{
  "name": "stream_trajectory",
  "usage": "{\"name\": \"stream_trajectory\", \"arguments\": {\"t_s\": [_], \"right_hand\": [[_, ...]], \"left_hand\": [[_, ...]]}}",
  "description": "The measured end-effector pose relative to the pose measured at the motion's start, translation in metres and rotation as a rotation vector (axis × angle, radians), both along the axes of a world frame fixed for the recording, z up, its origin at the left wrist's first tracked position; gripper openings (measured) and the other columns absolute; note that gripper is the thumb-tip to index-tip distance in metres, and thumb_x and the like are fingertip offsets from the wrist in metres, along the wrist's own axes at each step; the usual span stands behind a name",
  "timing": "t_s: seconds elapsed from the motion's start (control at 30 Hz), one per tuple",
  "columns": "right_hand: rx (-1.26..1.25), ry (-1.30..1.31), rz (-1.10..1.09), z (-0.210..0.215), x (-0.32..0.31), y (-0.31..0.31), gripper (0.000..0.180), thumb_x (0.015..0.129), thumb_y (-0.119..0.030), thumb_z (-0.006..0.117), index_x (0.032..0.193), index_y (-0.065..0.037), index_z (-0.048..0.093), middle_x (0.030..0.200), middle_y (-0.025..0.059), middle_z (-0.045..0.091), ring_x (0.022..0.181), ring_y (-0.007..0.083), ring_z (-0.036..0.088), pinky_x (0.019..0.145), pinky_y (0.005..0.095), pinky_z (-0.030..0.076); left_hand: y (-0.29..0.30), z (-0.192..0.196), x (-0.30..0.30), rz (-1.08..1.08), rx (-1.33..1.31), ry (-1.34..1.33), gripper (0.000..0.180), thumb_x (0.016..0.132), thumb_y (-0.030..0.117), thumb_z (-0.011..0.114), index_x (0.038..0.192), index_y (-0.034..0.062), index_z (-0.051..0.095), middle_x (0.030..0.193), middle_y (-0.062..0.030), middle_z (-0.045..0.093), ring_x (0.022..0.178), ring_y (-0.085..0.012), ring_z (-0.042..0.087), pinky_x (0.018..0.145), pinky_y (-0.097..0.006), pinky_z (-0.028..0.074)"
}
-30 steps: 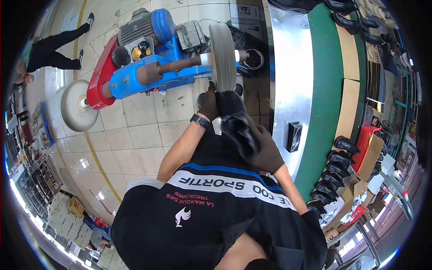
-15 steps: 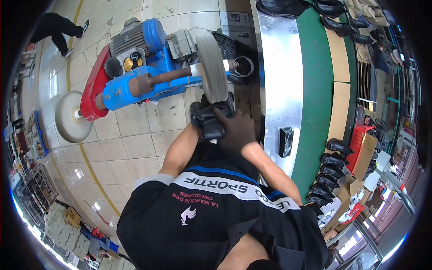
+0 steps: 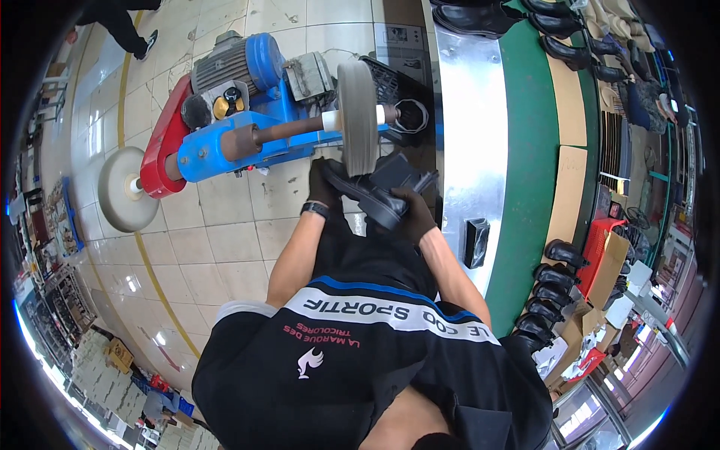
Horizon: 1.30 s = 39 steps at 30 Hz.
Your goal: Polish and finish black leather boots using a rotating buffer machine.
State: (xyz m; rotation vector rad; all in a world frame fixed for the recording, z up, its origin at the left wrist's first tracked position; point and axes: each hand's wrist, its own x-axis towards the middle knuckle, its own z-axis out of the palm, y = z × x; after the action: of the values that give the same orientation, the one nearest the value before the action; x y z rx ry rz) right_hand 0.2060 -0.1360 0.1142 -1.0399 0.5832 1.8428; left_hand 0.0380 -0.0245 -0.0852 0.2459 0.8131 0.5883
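Note:
A black ankle boot [image 3: 364, 195] is held between my two hands, under the near edge of a grey buffing wheel [image 3: 358, 112]. Its toe points left and its shaft leans to the far right. My left hand [image 3: 322, 184], in a dark glove, is closed round the toe end. The heel end is gripped by my right hand [image 3: 417, 216], also gloved, with the thumb lying over the boot. The wheel's rim overlaps the boot in view; whether they touch I cannot tell.
The wheel's shaft runs left to a blue and red machine [image 3: 206, 150] with a second, pale wheel [image 3: 124, 189]. On my right a metal strip [image 3: 471, 112] borders a green bench [image 3: 525, 150] carrying several black shoes [image 3: 555, 281]. A small black box [image 3: 476, 241] lies on the metal. Another person's legs [image 3: 120, 26] show far left.
The boot has been turned, so its sole edge and shaft now show. My left hand has come out to the left into view; my right hand has shifted slightly right and nearer me.

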Motion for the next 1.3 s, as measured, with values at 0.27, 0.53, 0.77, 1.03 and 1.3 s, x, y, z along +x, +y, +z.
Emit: {"name": "stream_trajectory", "arguments": {"t_s": [0.27, 0.53, 0.77, 1.03, 1.3], "right_hand": [[-0.119, 0.121, -0.028, -0.048, 0.005, -0.007, 0.039, 0.077, -0.041, 0.056, 0.103, -0.013, 0.054, 0.095, 0.0074, 0.061, 0.079, 0.0215, 0.057, 0.06, 0.041, 0.043], [0.472, -0.983, 0.426, -0.006, -0.039, -0.028, 0.045, 0.066, -0.018, 0.072, 0.105, -0.009, 0.051, 0.098, 0.0065, 0.059, 0.087, 0.0172, 0.057, 0.078, 0.0347, 0.047], [0.556, -1.104, 0.502, -0.03, -0.061, -0.027, 0.048, 0.06, -0.014, 0.074, 0.102, -0.008, 0.05, 0.095, 0.0063, 0.059, 0.087, 0.0182, 0.058, 0.078, 0.0309, 0.049], [0.632, -1.281, 0.441, -0.027, -0.062, -0.015, 0.042, 0.073, -0.027, 0.063, 0.109, -0.009, 0.05, 0.099, 0.0085, 0.059, 0.089, 0.0199, 0.058, 0.08, 0.0307, 0.047], [0.33, -0.434, -0.016, -0.007, -0.047, -0.03, 0.043, 0.072, -0.025, 0.061, 0.107, -0.002, 0.052, 0.1, 0.0109, 0.06, 0.089, 0.0203, 0.058, 0.082, 0.0303, 0.046]], "left_hand": [[0.028, 0.16, -0.025, 0.019, 1.181, 1.101, 0.021, 0.087, 0.02, 0.046, 0.092, 0.0043, 0.058, 0.072, -0.0067, 0.057, 0.067, -0.0167, 0.057, 0.064, -0.031, 0.046], [0.059, 0.228, 0.049, -0.247, 1.557, 1.032, 0.017, 0.074, 0.019, 0.061, 0.071, 0.0029, 0.064, 0.067, -0.0109, 0.063, 0.058, -0.0233, 0.061, 0.051, -0.03, 0.046], [0.056, 0.248, 0.101, -0.464, 2.335, 0.764, 0.008, 0.073, 0.014, 0.059, 0.068, 0.0101, 0.062, 0.061, -0.0047, 0.059, 0.053, -0.0213, 0.059, 0.05, -0.031, 0.048], [0.009, 0.286, 0.137, -0.869, 2.258, 0.041, 0.012, 0.068, 0.016, 0.058, 0.063, 0.0063, 0.061, 0.061, -0.0102, 0.058, 0.057, -0.0251, 0.059, 0.049, -0.035, 0.047], [-0.058, 0.295, 0.062, -0.805, 2.357, -0.625, 0.017, 0.069, 0.018, 0.06, 0.08, 0.0048, 0.061, 0.074, -0.0072, 0.059, 0.073, -0.023, 0.059, 0.066, -0.036, 0.049]]}}
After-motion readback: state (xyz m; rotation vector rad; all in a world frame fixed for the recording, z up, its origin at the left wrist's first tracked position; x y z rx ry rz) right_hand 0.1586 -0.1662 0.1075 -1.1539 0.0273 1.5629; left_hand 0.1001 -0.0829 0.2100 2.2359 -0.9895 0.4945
